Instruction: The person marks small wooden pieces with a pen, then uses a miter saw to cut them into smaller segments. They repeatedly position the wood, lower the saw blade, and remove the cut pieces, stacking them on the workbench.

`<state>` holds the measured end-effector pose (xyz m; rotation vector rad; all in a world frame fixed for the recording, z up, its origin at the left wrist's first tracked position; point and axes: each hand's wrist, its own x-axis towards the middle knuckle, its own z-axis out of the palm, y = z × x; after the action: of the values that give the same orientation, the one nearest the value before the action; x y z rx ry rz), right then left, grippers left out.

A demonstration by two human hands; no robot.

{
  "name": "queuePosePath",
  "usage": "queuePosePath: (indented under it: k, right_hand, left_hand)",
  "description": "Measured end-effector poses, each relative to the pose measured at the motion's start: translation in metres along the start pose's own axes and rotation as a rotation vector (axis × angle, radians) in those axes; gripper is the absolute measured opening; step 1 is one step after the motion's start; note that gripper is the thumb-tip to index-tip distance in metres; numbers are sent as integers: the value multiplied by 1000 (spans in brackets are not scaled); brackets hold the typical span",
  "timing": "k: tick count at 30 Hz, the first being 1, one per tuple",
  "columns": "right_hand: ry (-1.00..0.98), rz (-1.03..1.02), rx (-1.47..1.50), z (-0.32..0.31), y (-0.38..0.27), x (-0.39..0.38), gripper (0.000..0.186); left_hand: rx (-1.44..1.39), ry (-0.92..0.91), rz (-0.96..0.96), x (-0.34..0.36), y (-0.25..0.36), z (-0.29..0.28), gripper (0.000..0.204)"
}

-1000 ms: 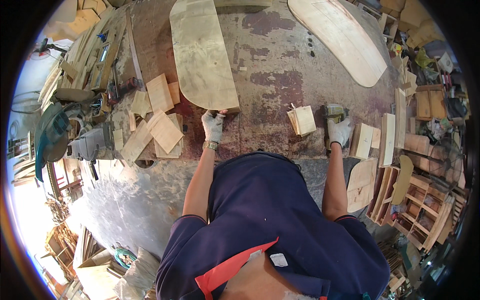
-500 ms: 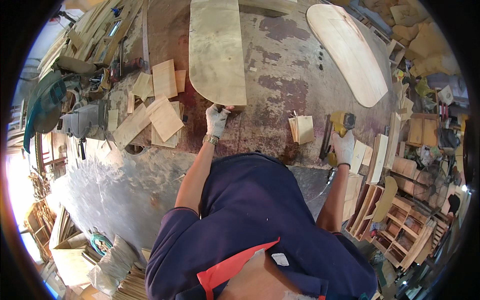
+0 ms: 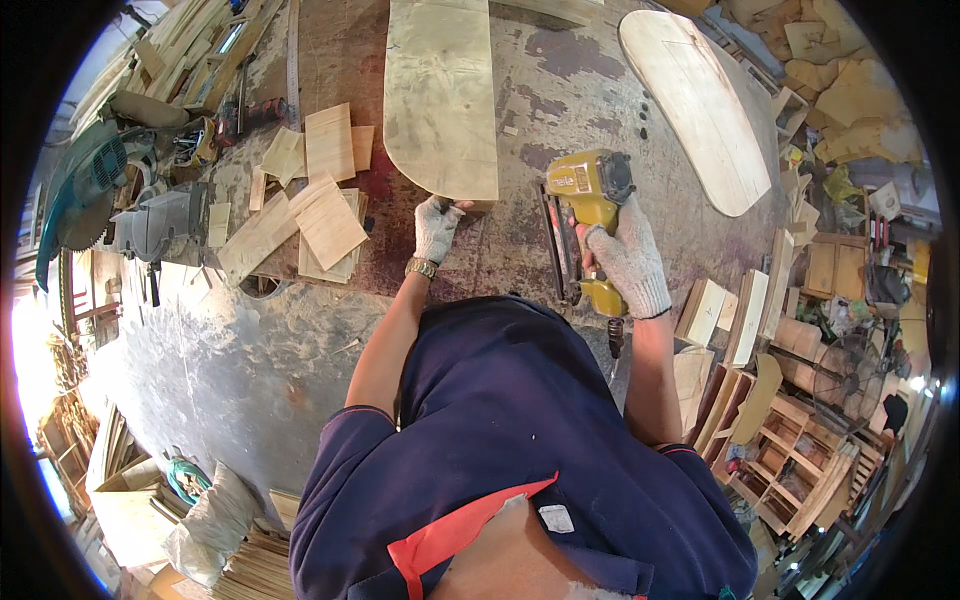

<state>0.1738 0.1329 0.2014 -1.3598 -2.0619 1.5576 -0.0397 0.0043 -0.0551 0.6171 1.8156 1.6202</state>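
Note:
A long pale wooden board [image 3: 440, 100] with a rounded near-left corner lies on the worn workbench [image 3: 560, 110]. At its near end my gloved left hand [image 3: 437, 232] is closed, with thumb and fingers at the edge; a small wooden piece [image 3: 482, 206] shows just under that end. My gloved right hand [image 3: 630, 262] grips a yellow pneumatic nail gun [image 3: 582, 182] by the handle, raised above the bench. Its black magazine faces left, and an air hose fitting [image 3: 615, 338] hangs from the handle's base.
Thin wooden offcuts [image 3: 327, 222] lie loosely left of my left hand. A teal circular-bladed saw [image 3: 90, 190] stands at the far left. Another shaped board [image 3: 700, 110] lies at the back right. Wood blocks [image 3: 703, 308] and a compartmented wooden frame [image 3: 790, 455] are on the right.
My right hand has lifted the nail gun off the bench and brought it left and nearer the board. My left hand stays at the board's near end.

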Motion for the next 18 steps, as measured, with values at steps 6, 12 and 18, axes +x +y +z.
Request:
queuePosePath:
  k: [6,12,18]
  right_hand:
    - [3,57,-45,0,12,-6,46]
    - [15,61,-50,-2,15,-10,49]
    - [-79,80,-50,7,4,2,50]
  left_hand:
    - [74,44,66,-3,-4,0,26]
    - [39,42,63,0,-10,-1,26]
    - [-22,8,70,-3,1,1,17]
